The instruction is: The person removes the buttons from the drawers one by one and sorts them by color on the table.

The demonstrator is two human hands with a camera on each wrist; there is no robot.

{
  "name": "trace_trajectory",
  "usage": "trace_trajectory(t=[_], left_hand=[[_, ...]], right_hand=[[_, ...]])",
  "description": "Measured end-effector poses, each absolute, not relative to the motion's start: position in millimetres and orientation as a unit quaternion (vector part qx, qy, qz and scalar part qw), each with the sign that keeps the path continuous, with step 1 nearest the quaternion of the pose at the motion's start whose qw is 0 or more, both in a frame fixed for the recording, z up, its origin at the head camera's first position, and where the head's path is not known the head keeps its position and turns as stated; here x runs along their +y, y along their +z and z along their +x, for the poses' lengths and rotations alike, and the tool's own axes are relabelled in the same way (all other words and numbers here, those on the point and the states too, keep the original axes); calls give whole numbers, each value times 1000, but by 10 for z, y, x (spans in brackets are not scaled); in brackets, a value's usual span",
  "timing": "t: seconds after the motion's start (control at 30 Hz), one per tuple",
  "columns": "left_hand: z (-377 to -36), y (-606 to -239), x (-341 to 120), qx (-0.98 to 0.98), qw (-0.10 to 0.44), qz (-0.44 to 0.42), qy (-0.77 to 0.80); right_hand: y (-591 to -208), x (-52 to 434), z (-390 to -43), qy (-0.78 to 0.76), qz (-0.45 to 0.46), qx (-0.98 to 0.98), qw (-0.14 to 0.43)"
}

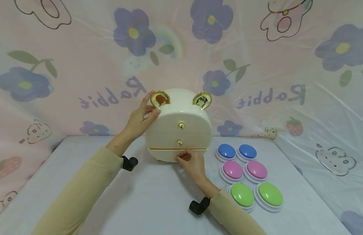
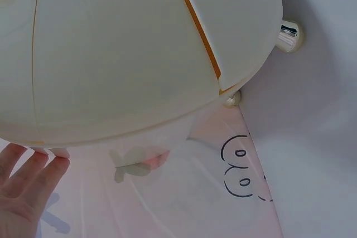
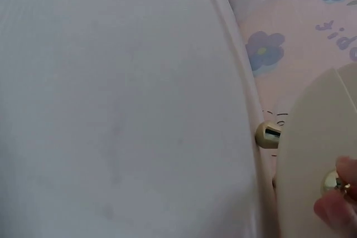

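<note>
Here, cream box (image 1: 178, 125) at frame centre on the table (image 1: 158, 195), left hand (image 1: 140, 119) flat against its upper left side, right hand (image 1: 190, 161) pinching the bottom drawer's knob (image 3: 333, 182), coloured buttons (image 1: 249, 176) lower right.

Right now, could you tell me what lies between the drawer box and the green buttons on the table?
The head view shows the blue buttons and pink buttons between the drawer box and the green buttons.

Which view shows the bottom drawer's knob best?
Right wrist: the gold knob sits close up, pinched by the right hand's fingertips. In the head view the right hand hides most of it on the cream drawer box. The left wrist view doesn't show it.
</note>
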State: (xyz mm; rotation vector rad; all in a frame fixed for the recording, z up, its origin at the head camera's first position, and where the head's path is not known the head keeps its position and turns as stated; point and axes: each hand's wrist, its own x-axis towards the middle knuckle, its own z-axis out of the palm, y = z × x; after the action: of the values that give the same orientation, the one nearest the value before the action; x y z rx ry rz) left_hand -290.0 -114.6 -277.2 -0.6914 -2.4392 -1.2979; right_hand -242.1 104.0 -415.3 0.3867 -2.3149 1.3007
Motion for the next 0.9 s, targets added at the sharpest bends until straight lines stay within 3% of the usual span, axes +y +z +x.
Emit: trace_trajectory(t=[0.23,0.43,0.57,0.9], left_hand=[[-2910,-2803,-1159,-848,153,-234,-451],[-2877,-2805,-1142,-852,150,-230,-445],[-2823,-2853,-1132,-877,176,-216,-391],[-2584,-3181,-1273,-912,247,-209,-254]], right_hand=[[-4179,991,-2500,456,144,-842,248],[-4155,1041,-2462,445,138,-860,210],[-4129,1222,-2357,440,142,-865,195],[-4000,1792,-2307,380,214,-818,375]])
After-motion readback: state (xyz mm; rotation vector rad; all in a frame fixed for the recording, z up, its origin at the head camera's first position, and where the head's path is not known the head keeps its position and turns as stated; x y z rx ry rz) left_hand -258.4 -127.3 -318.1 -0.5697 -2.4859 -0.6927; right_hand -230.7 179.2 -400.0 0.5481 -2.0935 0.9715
